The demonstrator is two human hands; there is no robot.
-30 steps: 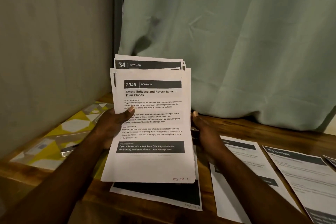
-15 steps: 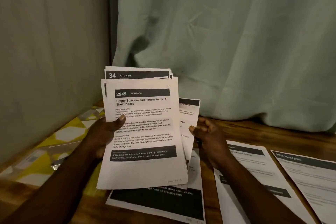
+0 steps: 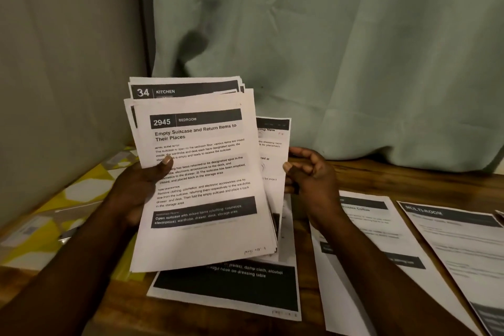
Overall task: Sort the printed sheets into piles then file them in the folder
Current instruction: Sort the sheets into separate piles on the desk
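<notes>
Head view: a pale green curtain fills the frame from 12 to 3 o'clock and hangs down to the back edge of the surface. A grey wall takes up 9 to 11 o'clock. The wooden surface runs from 3 round to 7 o'clock. At 8 o'clock on it lies a flat yellow-and-white patterned thing, partly hidden by the left forearm; I cannot tell what it is.

Three printed sheets lie flat on the surface, just beside one another. The MULTI-ROOM sheet is at 4 o'clock. The middle sheet is crossed by the right forearm. The near sheet at 6 o'clock has its upper half covered by the held papers.

The stack of printed sheets is held up at the centre, tilted towards the camera, with a BEDROOM page in front and a KITCHEN page showing behind its top edge. A loose sheet sticks out from behind the stack's 3 o'clock side.

The two hands are apart. The left hand grips the stack at its 9 o'clock edge, thumb across the front page. The right hand has curled fingers and pinches the loose sheet's outer edge.
</notes>
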